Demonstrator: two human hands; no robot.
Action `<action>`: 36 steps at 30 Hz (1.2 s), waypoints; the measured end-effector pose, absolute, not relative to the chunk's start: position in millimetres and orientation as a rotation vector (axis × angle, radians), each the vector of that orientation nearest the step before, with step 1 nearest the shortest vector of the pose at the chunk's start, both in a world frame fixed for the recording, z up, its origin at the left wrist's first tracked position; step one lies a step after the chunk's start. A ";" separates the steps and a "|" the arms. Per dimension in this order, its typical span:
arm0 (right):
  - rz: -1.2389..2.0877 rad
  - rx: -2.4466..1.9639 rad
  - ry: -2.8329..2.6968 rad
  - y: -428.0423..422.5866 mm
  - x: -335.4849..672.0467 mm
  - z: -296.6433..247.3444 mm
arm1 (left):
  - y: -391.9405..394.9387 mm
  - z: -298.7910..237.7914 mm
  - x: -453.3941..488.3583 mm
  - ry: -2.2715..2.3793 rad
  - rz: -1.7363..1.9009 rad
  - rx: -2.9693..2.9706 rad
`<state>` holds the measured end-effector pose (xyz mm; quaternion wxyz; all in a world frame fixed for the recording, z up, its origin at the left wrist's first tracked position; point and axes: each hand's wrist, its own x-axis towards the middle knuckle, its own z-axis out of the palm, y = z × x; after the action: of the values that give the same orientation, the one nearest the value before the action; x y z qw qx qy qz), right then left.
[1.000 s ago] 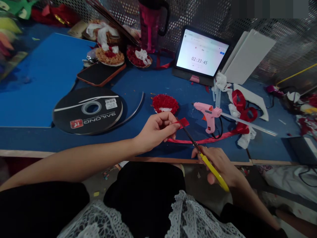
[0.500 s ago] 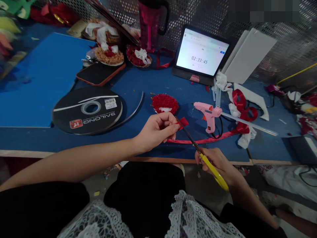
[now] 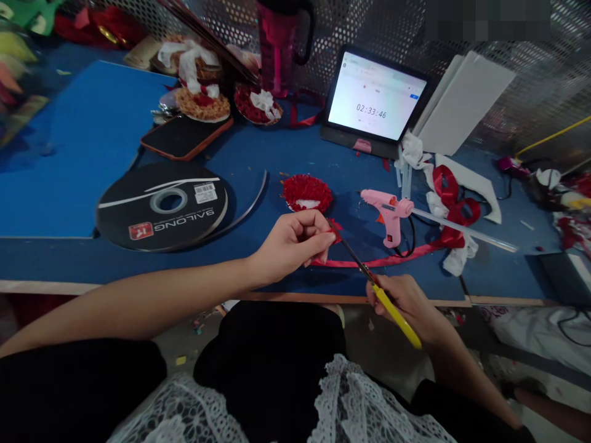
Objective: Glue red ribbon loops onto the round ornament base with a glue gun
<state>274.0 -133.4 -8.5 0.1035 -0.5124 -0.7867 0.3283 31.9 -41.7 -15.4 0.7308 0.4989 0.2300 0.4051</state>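
Between the thumb and fingers of my left hand (image 3: 300,243) a red ribbon (image 3: 369,263) is pinched; its length trails right along the table. My right hand (image 3: 401,300) grips the yellow-handled scissors (image 3: 392,311), whose blades point up and left and meet the ribbon end at my left fingertips. A small red ribbon bit shows just beyond the blades. Behind my left hand lies a round red fringed piece (image 3: 307,192) with a white patch. To the right rests a pink glue gun (image 3: 388,212) with a clear glue stick in its back.
A black ribbon spool (image 3: 184,184) lies at left, near a phone (image 3: 187,138) and a blue board (image 3: 69,154). At the back stand a pink tumbler (image 3: 279,49) and a tablet (image 3: 376,95) showing a timer. Red ribbon loops (image 3: 466,212) lie at right.
The scissor blades have closed across the ribbon end, and the red tip beyond them now lies lower and smaller. The yellow handles have drawn together slightly. My left hand stays in place.
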 end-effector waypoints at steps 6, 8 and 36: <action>1.088 -1.446 -2.272 -133.3 269.4 0.6 | -39.9 -15.8 31.7 0.530 0.878 1.070; 1.122 -1.415 -2.260 -132.5 269.0 1.6 | -39.9 -15.6 31.5 0.544 0.869 1.071; 1.205 -1.452 -2.202 -132.6 276.4 -13.0 | -40.2 -16.4 31.8 0.522 0.809 1.042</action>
<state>276.4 -132.6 -13.0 0.1206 -0.4972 -0.7537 0.4126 31.8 -40.2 -16.4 0.7589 0.4782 0.2398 0.3713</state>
